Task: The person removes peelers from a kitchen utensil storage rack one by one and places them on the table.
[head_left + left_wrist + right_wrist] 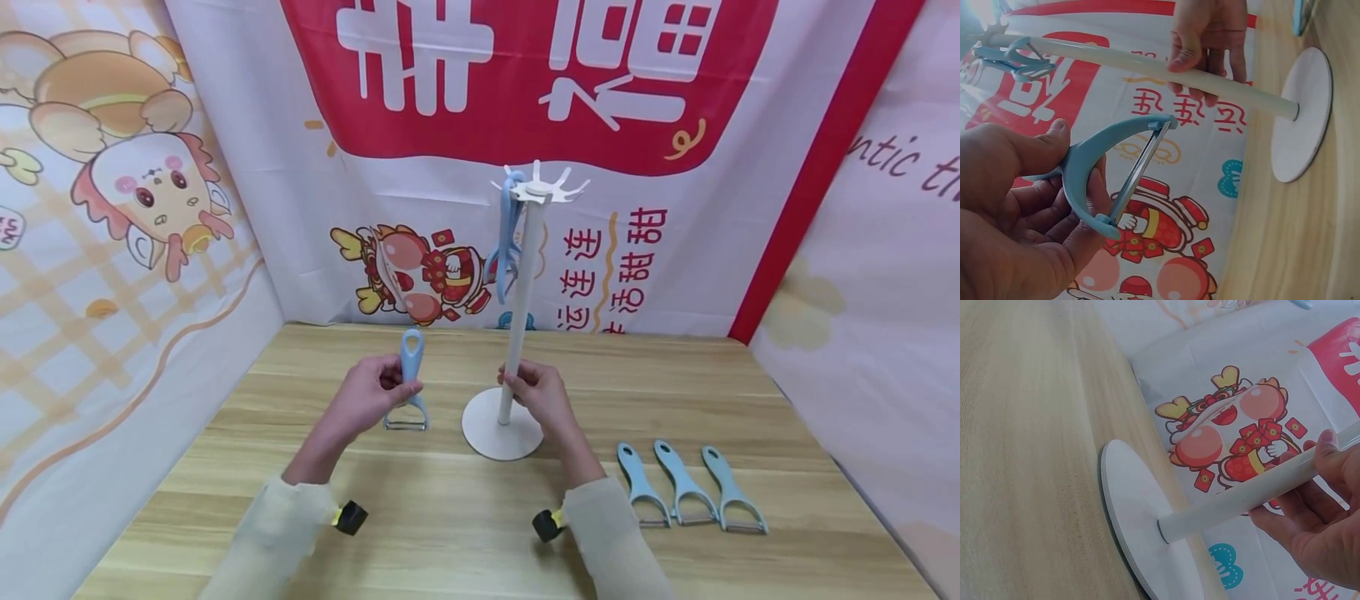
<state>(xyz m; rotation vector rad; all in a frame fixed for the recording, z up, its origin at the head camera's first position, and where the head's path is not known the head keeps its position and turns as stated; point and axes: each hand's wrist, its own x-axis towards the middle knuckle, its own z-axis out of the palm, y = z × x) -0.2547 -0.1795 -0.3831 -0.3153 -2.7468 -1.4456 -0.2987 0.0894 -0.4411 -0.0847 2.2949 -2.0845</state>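
Printed cloth backdrop (315, 250) comes right down to the back edge of your wood-grain worktop (427, 542), with more cloth along both sides. You've got a light-blue Y-peeler (410, 358) in your left hand (367, 392), thumb and fingers pinching the handle, just left of the white stand (519, 317). Your right hand (542, 396) has thumb and fingers pinching the pole (516, 342) low down, a bit above the round base (487, 429).

Hard-to-see stuff: your grip covers part of the handle in the head view, and the left wrist view loses most of it behind your hand, though the blade end shows fine there. Those blue peelers (507, 225) hung at the stand's top overlap, so I can't give you a count. Right wrist view chops off the stand's top and part of the base.

Room-wise, there's a small gap between your Y-peeler and the base, and a wider one, crossed by your right forearm, over to the three pale-blue peelers (672, 467) lying front right.

Your Y-peeler is close to upright, hanging hole up, blade down, long axis roughly along the pole's. Those three lying ones have holes toward the backdrop, blades toward you, leaning slightly left at the far end.
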